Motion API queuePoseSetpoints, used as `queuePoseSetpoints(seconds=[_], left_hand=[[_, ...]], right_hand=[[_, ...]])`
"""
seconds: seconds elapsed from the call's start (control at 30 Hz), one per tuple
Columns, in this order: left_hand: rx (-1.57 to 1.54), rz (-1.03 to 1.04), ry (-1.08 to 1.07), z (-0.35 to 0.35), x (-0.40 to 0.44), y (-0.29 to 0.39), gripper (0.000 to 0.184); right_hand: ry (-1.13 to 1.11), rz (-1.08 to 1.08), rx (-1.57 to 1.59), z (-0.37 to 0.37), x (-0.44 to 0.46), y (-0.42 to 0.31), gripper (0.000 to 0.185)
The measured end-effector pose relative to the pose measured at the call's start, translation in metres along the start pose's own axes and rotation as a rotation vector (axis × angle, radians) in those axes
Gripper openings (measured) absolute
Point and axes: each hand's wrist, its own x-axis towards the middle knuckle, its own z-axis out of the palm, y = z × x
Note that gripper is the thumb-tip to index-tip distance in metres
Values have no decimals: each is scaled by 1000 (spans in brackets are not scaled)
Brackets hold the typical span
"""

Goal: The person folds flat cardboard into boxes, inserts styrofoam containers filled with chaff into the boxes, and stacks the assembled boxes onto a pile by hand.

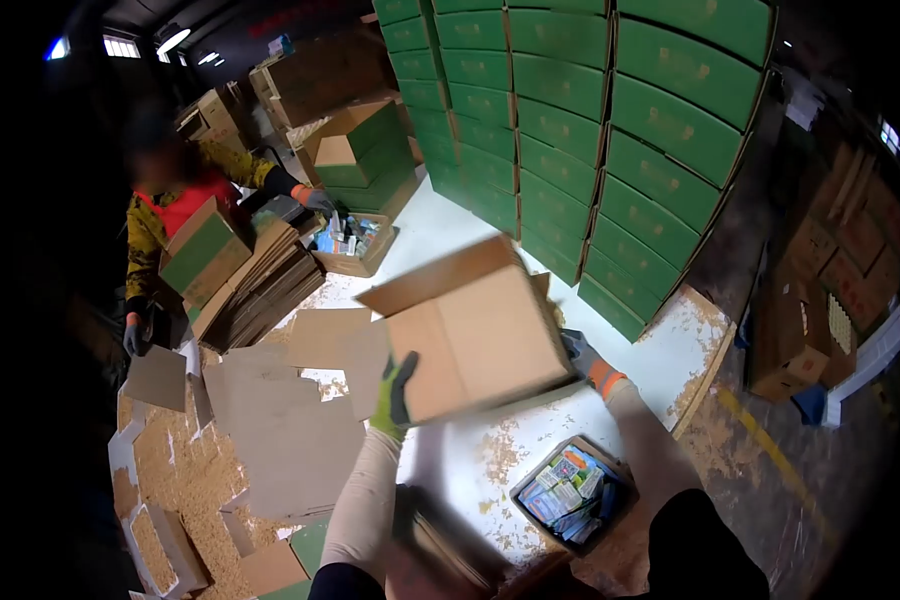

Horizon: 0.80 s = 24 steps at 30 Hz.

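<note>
Head view: both of the person's gloved hands have hold of an open brown cardboard box (490, 335), tilted & a bit blurred, just in front of the tall stack of green cardboard boxes (610, 130). L hand (398, 390), dark glove w/ bright green cuff, pinches the box's near L edge: thumb on the cardboard, fingers closed to approx. wall thickness. R hand (585, 358), dark grey glove w/ orange cuff, has fingers bent against the box's R side & grips it too; tips hidden, so exact gap can't tell. Whether the box touches the tabletop underneath, can't tell either.

White tabletop (620, 368) w/ brown crumbs extends in front of the stack. Well in front of the stack, nearer the wearer: small open cardboard tray (542, 466), full of blue, white & green packets (570, 490). L of stack & nearer: flat grey-brown cardboard sheets (285, 430), overlapping.

Also L of stack: co-worker in yellow-&-black patterned sleeves (235, 165) & red garment, one grey-gloved hand (317, 198) at a shallow brown packet carton (375, 255); finger contact w/ packets can't tell. Pile of folded brown cartons (255, 290) sits btwn co-worker & stack. R of stack, well apart: brown cardboard cartons (790, 335), dimly lit.
</note>
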Motion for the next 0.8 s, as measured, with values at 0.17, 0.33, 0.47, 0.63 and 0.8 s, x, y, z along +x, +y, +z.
queuePoseSetpoints(seconds=[0.17, 0.33, 0.47, 0.63, 0.8], left_hand=[[297, 118, -20, 5, -12, -25, 53], [-53, -244, 99, -2, -46, -32, 54], [-22, -223, 294, -1, -67, -70, 57], [-216, -276, 238, 19, -92, -34, 73], [-7, 133, 154, -57, -222, 61, 82]], right_hand=[[-49, 184, 613, -6, -66, -72, 44], [24, 202, 449, -3, -67, -70, 43], [90, 224, 366, -1, -57, -78, 43], [205, 257, 266, -1, -48, -92, 42], [558, 84, 318, -95, -60, -65, 39]])
